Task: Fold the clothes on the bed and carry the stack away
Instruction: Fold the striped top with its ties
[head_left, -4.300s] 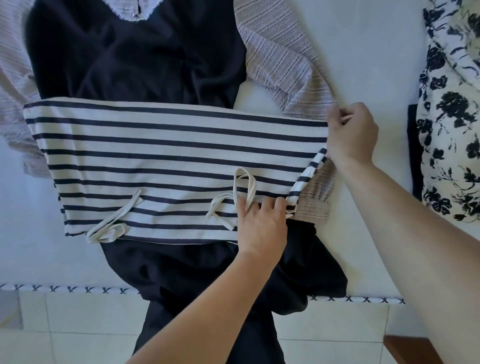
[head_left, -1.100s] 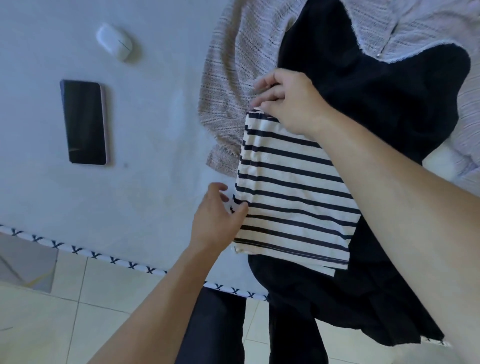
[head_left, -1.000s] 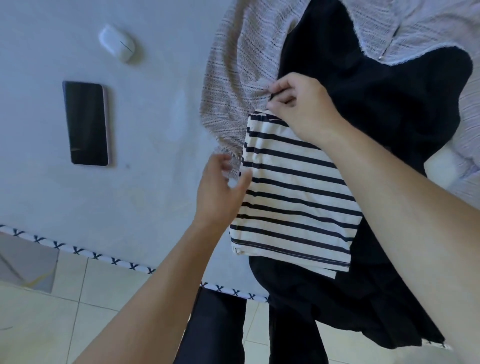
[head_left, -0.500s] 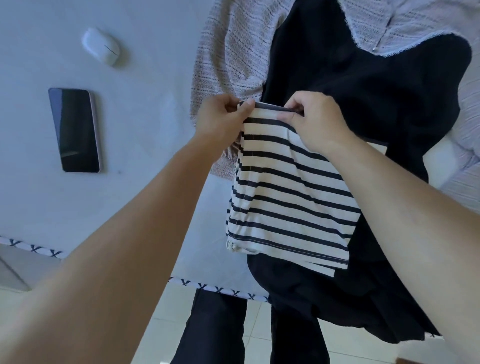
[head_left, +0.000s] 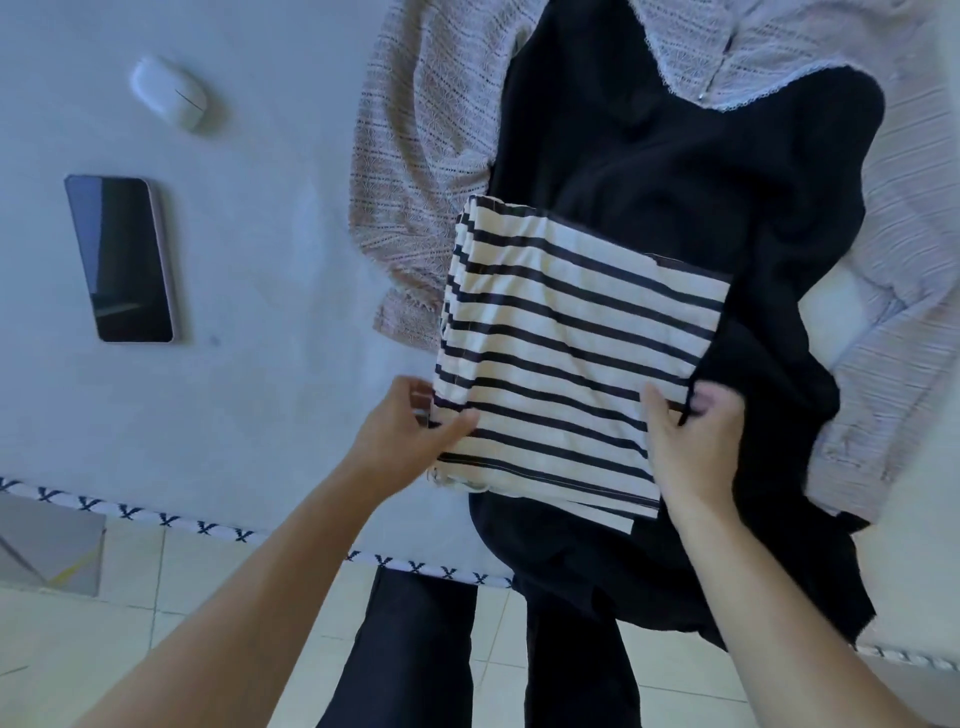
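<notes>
1. Gripping the folded striped top (head_left: 571, 353) at its near corners, both hands work just inside the near edge of the bed (head_left: 270, 291).
2. The left hand (head_left: 410, 441) pinches the top's near-left corner, thumb on the upper face and fingers curled under the stacked layers.
3. The right hand (head_left: 685, 447) clamps the near-right corner, thumb lying across the stripes and fingers wrapped round the edge, where a thin dark strap also passes between them.
4. The top is a rough square of several layers, its left side showing the stacked folds, its far edge flat.
5. It lies on a black garment (head_left: 675, 171) that spreads from the far side of the bed to the near edge and hangs over it toward the floor.
6. Under the black garment lies a pale knit cardigan (head_left: 426, 130), its sleeves showing on both sides; the left sleeve touches the top's left edge.
7. Well apart to the left, a phone (head_left: 122, 260) lies face up on the sheet, and a white earbud case (head_left: 169, 93) sits beyond it toward the far-left corner.
8. The bed's near edge carries a trim of dark crosses (head_left: 166, 519).
9. Below it are pale floor tiles (head_left: 208, 597) and the person's dark trouser legs (head_left: 415, 649).
</notes>
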